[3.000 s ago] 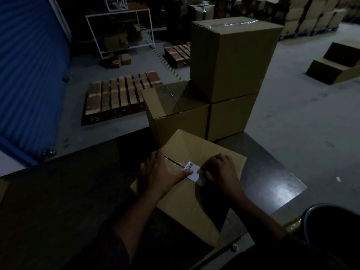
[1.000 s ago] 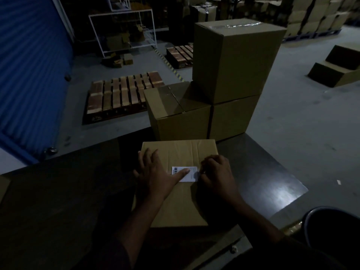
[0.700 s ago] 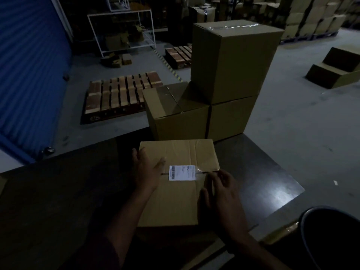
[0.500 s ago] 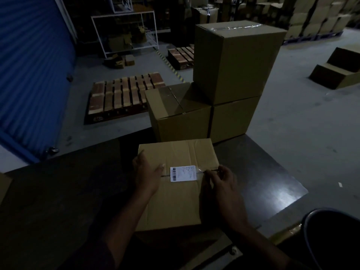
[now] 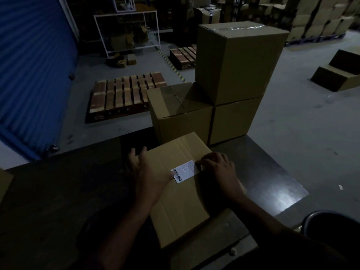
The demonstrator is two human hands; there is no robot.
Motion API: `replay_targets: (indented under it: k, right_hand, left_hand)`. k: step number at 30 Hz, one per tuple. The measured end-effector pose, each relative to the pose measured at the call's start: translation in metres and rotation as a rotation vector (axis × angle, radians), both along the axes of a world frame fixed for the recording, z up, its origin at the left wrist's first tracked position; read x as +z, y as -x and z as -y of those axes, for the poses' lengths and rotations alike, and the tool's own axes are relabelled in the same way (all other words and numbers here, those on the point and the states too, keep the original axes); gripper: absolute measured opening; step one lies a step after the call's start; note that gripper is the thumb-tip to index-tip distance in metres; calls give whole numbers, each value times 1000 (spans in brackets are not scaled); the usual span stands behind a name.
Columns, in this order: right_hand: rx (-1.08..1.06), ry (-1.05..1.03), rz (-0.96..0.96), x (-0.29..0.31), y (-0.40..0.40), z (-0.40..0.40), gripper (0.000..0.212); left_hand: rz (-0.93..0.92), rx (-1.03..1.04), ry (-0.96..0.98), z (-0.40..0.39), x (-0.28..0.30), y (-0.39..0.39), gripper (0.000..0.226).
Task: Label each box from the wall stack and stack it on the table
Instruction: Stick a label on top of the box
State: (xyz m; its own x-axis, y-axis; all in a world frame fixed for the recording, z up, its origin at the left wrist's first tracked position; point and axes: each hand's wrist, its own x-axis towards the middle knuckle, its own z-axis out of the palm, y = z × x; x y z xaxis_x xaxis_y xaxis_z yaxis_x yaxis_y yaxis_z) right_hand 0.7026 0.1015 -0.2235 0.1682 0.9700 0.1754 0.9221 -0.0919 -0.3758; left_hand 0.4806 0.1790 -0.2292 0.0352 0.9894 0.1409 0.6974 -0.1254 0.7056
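Since half a second ago the box has swung from square-on to skewed, far corner now pointing toward the stack, and both hands are back on the label instead of at the box sides. Near edge first: box lies flat on the dark table, close to the person. Left hand lies open and flat on the box top, fingers spread over the far-left edge, thumb tip touching the barcode end of the label. Right hand is loosely curled, fingertips pressing the other end of the label; it grips nothing. Label sits across the centre seam, slightly tilted, seemingly stuck down.

Step in hand: labelling, at the smoothing-down stage. Next move probably calls for taking the box by both sides and lifting it to the pile. Watch for a corner of the label lifting, too dim to tell if it is fully flat.

Just beyond, on the far end of the table, three stacked boxes: two side by side, one on top of the right one. An open spot atop the lower left box looks like the likely place. Farther off, pallets on the floor, a blue shutter door to the left, a white rack behind.
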Motion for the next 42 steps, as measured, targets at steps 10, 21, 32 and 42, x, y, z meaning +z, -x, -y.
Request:
replay_targets:
  k: [10, 21, 32, 42]
  right_hand:
    - [-136, -40, -68, -11, 17, -7, 23]
    - [-145, -138, -102, -14, 20, 5, 27]
    - [-128, -89, -175, -11, 19, 11, 17]
    - [-266, -150, -82, -19, 40, 33, 15]
  left_hand:
    - [-496, -157, 77, -22, -7, -29, 145]
    - [-546, -162, 38, -26, -6, -23, 159]
    - [-542, -154, 32, -24, -4, -23, 158]
    - [-534, -155, 41, -24, -3, -22, 157]
